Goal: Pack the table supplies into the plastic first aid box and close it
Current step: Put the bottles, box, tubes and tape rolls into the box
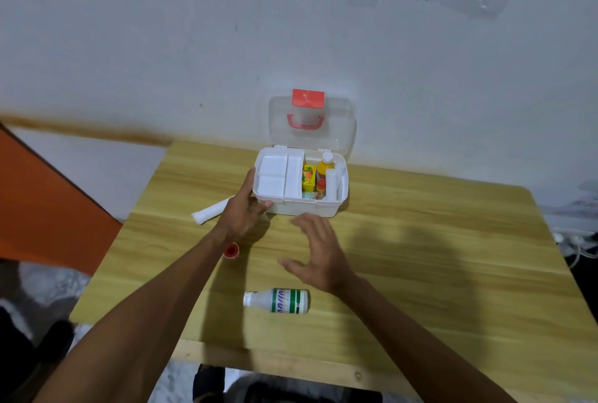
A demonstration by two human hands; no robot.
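The white plastic first aid box (305, 207) stands open at the table's far middle, its clear lid (339, 124) with red handle and latch tilted back against the wall. Inside sit a white tray insert, a yellow carton, a yellow bottle and a white roll. My left hand (244, 208) grips the box's front left corner. My right hand (318, 253) hovers open just in front of the box, holding nothing. On the table lie a white bottle with a green label (280, 300), a small red-capped item (232, 251) under my left wrist, and a white bandage roll (208, 212).
The wooden table (437, 273) stands against a pale wall. An orange panel (42, 202) is to the left. White cables and a device (579, 228) lie beyond the table's right edge. A dark bag (291, 389) sits below the near edge.
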